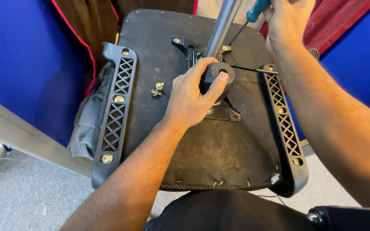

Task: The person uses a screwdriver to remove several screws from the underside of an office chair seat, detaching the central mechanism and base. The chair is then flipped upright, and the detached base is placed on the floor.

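An office chair seat (219, 149) lies upside down, its dusty black underside facing me. My left hand (191, 96) grips the round black knob (219, 72) of the metal mechanism at the seat's middle. A chrome gas cylinder (223, 23) rises from that mechanism. My right hand (285, 23) holds a screwdriver with a blue handle (257, 9); its thin shaft points down toward a brass bolt (225, 48) beside the cylinder. A thin black lever (253, 69) sticks out to the right of the knob.
Black lattice armrest brackets (118, 102) (285, 124) run along both seat edges, fixed with brass bolts. Two loose bolts (157, 89) lie on the seat left of my hand. A grey cloth (88, 124) hangs at the left. Blue panels stand on both sides; grey carpet lies below.
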